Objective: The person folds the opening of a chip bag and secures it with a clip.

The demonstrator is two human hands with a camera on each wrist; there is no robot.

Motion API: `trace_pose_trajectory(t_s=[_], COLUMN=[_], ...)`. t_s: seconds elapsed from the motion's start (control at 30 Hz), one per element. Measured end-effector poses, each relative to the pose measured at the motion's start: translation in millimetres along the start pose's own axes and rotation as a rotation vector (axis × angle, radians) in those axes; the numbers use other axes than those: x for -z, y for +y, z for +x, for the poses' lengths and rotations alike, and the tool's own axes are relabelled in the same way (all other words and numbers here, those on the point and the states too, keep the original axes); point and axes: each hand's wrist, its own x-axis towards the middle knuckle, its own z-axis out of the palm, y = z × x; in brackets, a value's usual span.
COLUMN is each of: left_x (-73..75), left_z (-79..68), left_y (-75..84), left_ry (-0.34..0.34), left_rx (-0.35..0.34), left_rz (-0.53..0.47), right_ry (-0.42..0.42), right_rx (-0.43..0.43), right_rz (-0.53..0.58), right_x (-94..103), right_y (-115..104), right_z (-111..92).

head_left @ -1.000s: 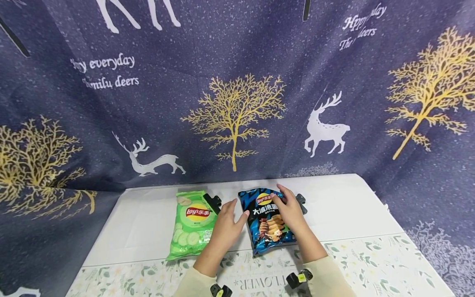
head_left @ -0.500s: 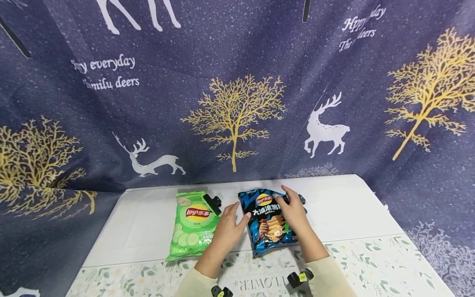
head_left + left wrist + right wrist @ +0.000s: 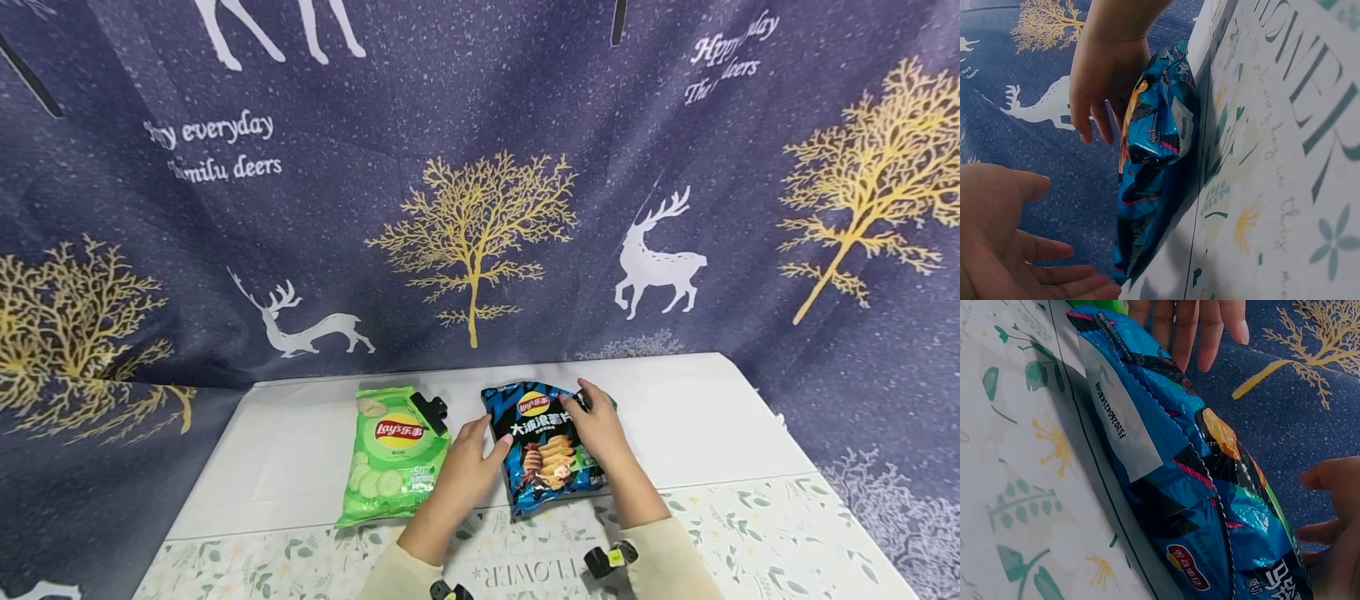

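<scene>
A blue and black bag of Lay's chips (image 3: 546, 475) lies face up on the table between my hands. My left hand (image 3: 467, 471) is at its left edge, fingers extended and thumb apart; in the left wrist view the fingertips reach the bag's edge. Over the bag's upper right side lies my right hand (image 3: 602, 433), fingers loosely bent; whether they press the bag is unclear. A black clip there is mostly hidden by that hand. To the left is a green Lay's bag (image 3: 386, 462) with a black clip (image 3: 430, 413) at its upper right corner.
The white table (image 3: 292, 450) has a floral cloth (image 3: 247, 558) along its near side. Behind it hangs a dark blue curtain (image 3: 480, 100) printed with deer and trees. Black camera mounts (image 3: 611, 558) sit on both wrists.
Both hands have shifted slightly to the right. My right hand now covers the black clip that showed beside it earlier. Both bags stay in place.
</scene>
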Motion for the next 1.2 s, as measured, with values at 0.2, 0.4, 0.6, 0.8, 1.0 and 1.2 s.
trace_pose_trajectory(t_s=[0.2, 0.4, 0.6, 0.8, 1.0, 1.2], left_x=[-2.0, -5.4, -9.1, -13.4, -16.3, -17.9], left_z=[-1.3, -1.4, -1.3, -2.1, -2.2, -2.8], left_y=[-1.1, -3.1, -4.2, -6.1, -6.9, -6.3], left_ry=[-0.027, -0.047, -0.065, -0.090, -0.113, -0.119], left_rx=[0.021, 0.028, 0.026, 0.032, 0.023, 0.033], left_rz=[-0.003, -0.006, -0.016, 0.001, -0.001, 0.008], right_ry=[-0.044, -0.092, -0.133, -0.151, -0.147, -0.153], right_rx=[-0.024, -0.045, -0.061, -0.081, -0.069, -0.070], right_rz=[-0.006, -0.032, -0.068, -0.060, -0.072, -0.094], right_x=[1.7, 3.1, 2.5, 1.5, 0.1, -0.9], right_y=[4, 4, 4, 7, 8, 9], right_z=[0, 0, 0, -1, 0, 0])
